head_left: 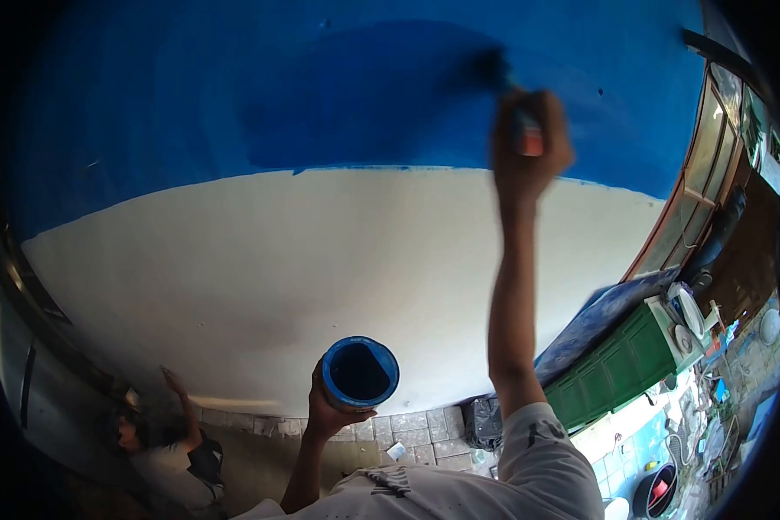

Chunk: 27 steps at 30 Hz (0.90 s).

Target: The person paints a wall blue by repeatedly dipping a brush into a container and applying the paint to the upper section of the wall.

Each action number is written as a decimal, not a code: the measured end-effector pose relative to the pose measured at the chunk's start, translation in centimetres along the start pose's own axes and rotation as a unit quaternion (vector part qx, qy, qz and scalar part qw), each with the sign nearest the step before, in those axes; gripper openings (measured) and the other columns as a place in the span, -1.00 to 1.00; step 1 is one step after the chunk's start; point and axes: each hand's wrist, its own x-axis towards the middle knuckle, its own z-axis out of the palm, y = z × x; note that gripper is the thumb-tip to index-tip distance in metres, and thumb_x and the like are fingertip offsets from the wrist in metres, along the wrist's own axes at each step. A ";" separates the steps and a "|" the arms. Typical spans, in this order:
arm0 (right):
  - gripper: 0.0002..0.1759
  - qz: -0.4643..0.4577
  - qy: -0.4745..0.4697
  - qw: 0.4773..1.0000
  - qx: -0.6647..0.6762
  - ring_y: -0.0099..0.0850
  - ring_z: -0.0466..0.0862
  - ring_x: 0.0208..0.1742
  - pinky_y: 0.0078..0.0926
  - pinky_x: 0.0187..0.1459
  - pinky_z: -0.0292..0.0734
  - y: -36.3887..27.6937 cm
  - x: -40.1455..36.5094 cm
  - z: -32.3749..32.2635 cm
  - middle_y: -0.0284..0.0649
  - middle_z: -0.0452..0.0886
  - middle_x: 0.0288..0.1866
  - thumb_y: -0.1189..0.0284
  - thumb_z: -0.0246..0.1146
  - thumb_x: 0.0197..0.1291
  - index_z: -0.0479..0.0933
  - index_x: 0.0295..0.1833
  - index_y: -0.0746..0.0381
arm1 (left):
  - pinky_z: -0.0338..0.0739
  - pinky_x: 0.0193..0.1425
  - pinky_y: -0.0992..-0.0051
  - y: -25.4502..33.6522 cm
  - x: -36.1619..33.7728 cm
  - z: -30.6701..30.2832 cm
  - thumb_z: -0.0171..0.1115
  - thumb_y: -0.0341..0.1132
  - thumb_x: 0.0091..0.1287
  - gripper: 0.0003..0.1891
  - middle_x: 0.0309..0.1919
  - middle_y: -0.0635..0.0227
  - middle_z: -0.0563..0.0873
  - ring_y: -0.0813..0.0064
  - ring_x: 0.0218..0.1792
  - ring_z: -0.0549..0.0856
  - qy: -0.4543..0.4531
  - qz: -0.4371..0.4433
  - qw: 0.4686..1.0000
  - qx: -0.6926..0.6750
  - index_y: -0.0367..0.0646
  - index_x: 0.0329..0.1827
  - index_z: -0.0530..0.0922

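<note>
Blue paint covers the upper band of the broad plastered wall (321,260) while its cream lower part is bare, as our right hand (529,160) grips a blue-bristled paintbrush (507,91) against the fresh coat and our left hand (325,416) clasps the round blue paint can (360,373) below.

The wall (364,260) lies broad and bare ahead — free room left of the raised right grip (529,147) and its brush (494,65). Low in the middle, the paint can (360,373) held by the left grip (325,414) blocks passage. Another person's hand (172,381) crowds the lower left — a green cabinet (615,364) and window frame (711,165) hem the right.
</note>
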 end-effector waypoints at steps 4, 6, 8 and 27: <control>-0.65 0.007 -0.126 0.985 0.119 -0.18 0.75 -0.16 -0.30 -0.30 0.67 -12.2 -3.4 7.9 -0.28 0.72 -0.22 0.68 0.41 -0.03 0.64 -0.13 0.06 | 0.55 0.50 0.16 -1.2 -1.0 -1.7 0.95 -0.20 -0.33 0.36 0.38 0.16 0.57 0.21 0.39 0.61 0.009 -0.015 0.999 -0.050 -0.13 0.62 0.22; -0.71 -0.038 -0.101 0.973 0.205 -0.14 0.75 -0.38 -0.23 -0.47 0.64 -17.7 -4.4 11.3 -0.07 0.62 -0.12 0.52 0.43 0.18 0.56 -0.01 0.09 | 0.57 0.47 0.15 -1.9 -1.6 -2.7 0.95 -0.23 -0.34 0.33 0.36 0.20 0.58 0.25 0.37 0.62 0.009 -0.031 0.996 -0.079 -0.10 0.59 0.24; -0.65 0.020 -0.159 0.935 0.317 -0.10 0.77 -0.34 -0.18 -0.38 0.68 -21.9 -4.5 12.6 -0.04 0.63 -0.13 0.48 0.48 0.14 0.55 0.03 0.12 | 0.57 0.47 0.16 -2.1 -2.1 -3.9 0.95 -0.24 -0.34 0.33 0.36 0.22 0.57 0.26 0.36 0.63 0.012 -0.030 0.996 -0.086 -0.09 0.59 0.24; -0.79 0.219 0.005 0.970 0.107 -0.39 0.83 -0.34 -0.45 -0.40 0.75 7.9 2.5 -7.3 -0.17 0.76 -0.33 0.47 0.36 0.50 0.59 -0.25 0.31 | 0.55 0.45 0.16 -3.9 -4.1 -9.7 0.91 -0.24 -0.32 0.27 0.33 0.25 0.56 0.26 0.33 0.62 0.028 -0.056 0.995 -0.074 -0.08 0.56 0.28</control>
